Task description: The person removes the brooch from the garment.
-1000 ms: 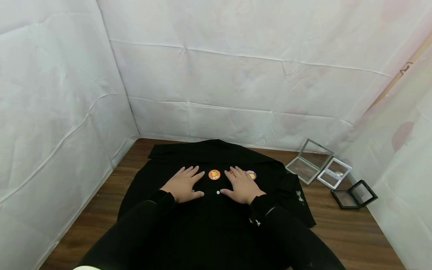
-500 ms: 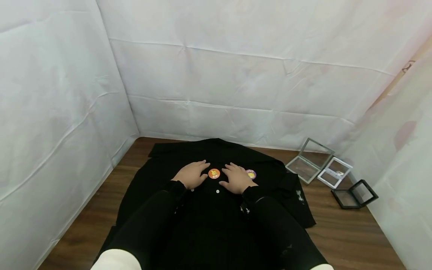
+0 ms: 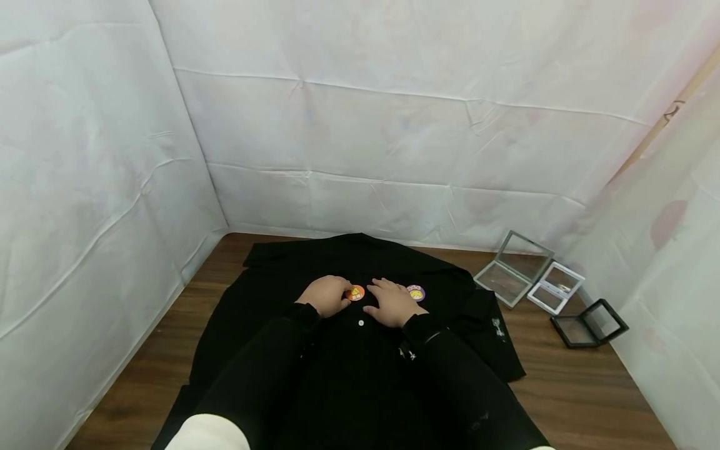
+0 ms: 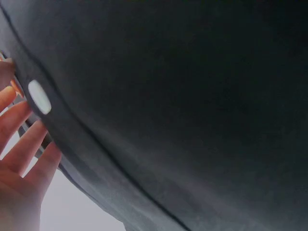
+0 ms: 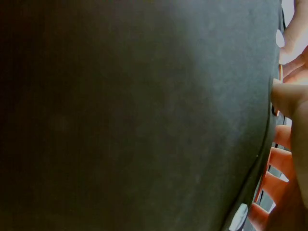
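Observation:
A black shirt (image 3: 337, 375) lies spread on the wooden surface. An orange round badge (image 3: 355, 292) with a yellow figure lies on its upper part. My left hand (image 3: 324, 295) is at this badge's left side, its thumb below and fingertips at the upper edge. Over the shirt beside the badge rests my right hand (image 3: 392, 303), fingers extended. A red edge (image 5: 264, 178) shows beneath its fingers in the right wrist view. Farther right lies a purple round badge (image 3: 416, 292). A white button (image 3: 361, 323) sits between the hands, and another button (image 4: 39, 97) shows in the left wrist view.
At the right stand a grey hinged frame (image 3: 509, 278), a white frame (image 3: 557, 287) and a black frame (image 3: 587, 325). White cloth walls (image 3: 337, 125) enclose the back and sides. Wooden surface (image 3: 596, 387) shows at the right.
Both hands have drawn closer together. My left hand has moved right to the orange badge and its spread fingers have come together. My right hand has shifted slightly left.

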Demonstrator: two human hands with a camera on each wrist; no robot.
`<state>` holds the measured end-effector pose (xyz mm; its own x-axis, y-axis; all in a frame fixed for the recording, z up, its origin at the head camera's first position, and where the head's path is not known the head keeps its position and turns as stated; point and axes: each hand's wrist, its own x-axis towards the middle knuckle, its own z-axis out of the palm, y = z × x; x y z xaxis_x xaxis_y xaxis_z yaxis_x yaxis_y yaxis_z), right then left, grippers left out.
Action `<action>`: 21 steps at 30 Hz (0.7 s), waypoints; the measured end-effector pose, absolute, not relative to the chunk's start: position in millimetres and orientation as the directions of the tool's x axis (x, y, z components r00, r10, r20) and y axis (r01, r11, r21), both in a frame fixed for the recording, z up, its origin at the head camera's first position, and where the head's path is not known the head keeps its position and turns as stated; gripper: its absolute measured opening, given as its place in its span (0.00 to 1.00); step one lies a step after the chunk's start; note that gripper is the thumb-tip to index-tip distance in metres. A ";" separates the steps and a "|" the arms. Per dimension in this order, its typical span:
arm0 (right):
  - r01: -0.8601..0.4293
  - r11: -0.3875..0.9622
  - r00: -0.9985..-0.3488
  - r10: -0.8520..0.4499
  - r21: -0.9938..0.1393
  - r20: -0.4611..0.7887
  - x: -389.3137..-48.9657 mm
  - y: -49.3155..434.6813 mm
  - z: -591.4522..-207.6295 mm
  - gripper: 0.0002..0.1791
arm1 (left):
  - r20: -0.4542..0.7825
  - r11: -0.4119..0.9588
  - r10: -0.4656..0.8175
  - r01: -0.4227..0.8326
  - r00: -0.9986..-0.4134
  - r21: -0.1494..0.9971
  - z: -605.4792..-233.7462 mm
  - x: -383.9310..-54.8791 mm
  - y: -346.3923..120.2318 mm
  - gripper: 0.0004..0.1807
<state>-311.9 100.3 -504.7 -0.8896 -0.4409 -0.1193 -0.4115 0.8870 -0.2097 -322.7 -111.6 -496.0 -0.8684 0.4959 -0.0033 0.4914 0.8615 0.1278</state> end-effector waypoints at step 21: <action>-0.439 0.865 -0.874 -0.474 -0.244 -0.108 -313.5 104.6 -506.6 0.35 | 0.110 0.842 0.528 0.536 -0.842 0.063 -496.5 -327.6 -97.1 0.10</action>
